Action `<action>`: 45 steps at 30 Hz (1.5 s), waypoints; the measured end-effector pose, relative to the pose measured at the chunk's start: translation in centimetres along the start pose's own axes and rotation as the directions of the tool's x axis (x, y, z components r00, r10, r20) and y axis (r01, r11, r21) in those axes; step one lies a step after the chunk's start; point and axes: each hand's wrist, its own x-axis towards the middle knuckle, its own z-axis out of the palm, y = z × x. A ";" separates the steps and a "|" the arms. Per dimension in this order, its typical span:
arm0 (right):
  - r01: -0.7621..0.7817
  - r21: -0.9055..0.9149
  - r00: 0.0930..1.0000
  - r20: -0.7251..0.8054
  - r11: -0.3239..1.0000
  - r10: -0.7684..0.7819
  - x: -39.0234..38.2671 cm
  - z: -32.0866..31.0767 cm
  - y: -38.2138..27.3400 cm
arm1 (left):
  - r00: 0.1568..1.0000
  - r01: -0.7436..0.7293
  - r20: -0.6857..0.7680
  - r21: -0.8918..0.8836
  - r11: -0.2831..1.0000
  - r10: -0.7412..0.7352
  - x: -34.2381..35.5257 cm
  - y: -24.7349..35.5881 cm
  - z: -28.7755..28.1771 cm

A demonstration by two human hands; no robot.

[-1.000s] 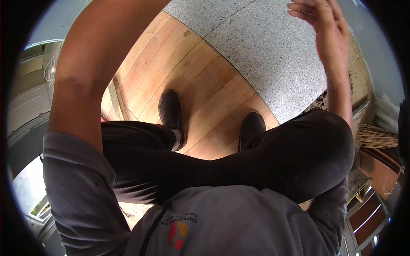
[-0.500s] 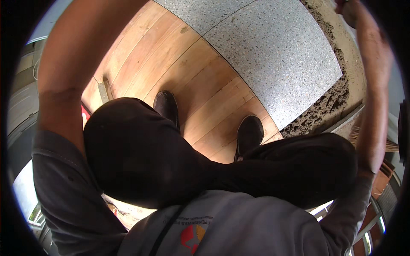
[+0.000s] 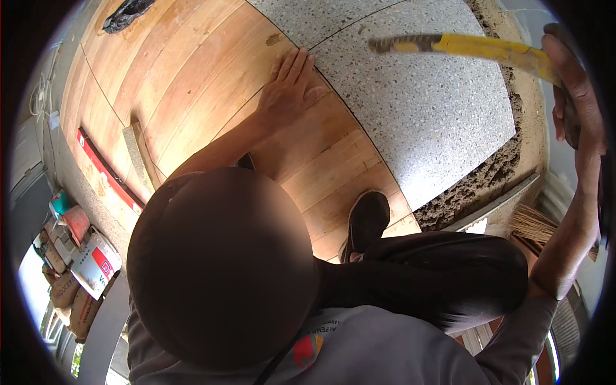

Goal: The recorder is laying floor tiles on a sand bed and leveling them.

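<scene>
a person crouches over a floor, seen from above their own head. the left hand [image 3: 287, 90] lies flat, palm down, fingers spread, on the wooden floor boards [image 3: 192, 70], its fingertips touching the seam where the wood meets a speckled grey stone slab [image 3: 423, 109]. this grip is apart and clamps nothing; it only presses on the boards.

the right hand [image 3: 574, 96] is raised at the right edge of the view, its grip closed around the thick end of a yellow-handled tool [image 3: 475, 46]. the tool runs out to the left of that grip, roughly level, above the stone slab and not touching it. its far end is darker and worn, blurred, so what kind of head it carries cannot be told.

below the right grip, the slab's edge shows rough, crumbly mortar [image 3: 481, 183] beneath it. a pale straight strip [image 3: 497, 205] lies along that mortar edge, and the straw bristles of a broom [image 3: 536, 226] show just beside it. between the two hands, nearer the body, a dark shoe [image 3: 367, 218] stands on the boards close to the slab's corner.

well away from the left grip, toward the person's left, a red spirit level [image 3: 106, 170] and a wooden batten [image 3: 142, 157] lie side by side on the floor. farther out, paper sacks [image 3: 86, 263] are stacked at the view's rim.
</scene>
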 end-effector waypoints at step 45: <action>0.078 -0.301 0.995 0.076 0.950 -0.058 3.2 3.6 1.4 | 0.974 0.009 0.228 -0.015 1.000 -0.005 0.7 0.4 -1.3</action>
